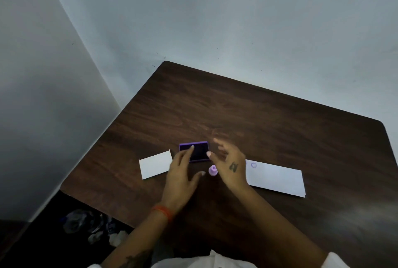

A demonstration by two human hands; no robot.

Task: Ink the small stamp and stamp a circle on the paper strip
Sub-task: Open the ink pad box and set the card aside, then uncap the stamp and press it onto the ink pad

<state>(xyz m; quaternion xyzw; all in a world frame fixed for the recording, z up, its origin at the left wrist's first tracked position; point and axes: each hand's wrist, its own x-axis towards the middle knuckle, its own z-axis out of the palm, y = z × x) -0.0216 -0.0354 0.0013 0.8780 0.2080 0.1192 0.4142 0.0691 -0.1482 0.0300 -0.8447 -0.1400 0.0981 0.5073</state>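
A purple ink pad (pixel 199 153) with a dark inked face lies open at the middle of the dark wooden table (pixel 258 121). A small lilac stamp (pixel 213 170) stands on the table just in front of it, between my hands and held by neither. My left hand (pixel 182 174) hovers open, its fingertips over the pad's left edge. My right hand (pixel 229 165) is open and blurred, right of the stamp. A white paper strip (pixel 277 178) lies to the right, with one purple circle (pixel 254 165) printed near its left end.
A smaller white card (pixel 155 164) lies left of the ink pad. The table's left edge runs close to a grey wall. Crumpled bags and rubbish (pixel 90 224) lie on the floor below the table's left corner.
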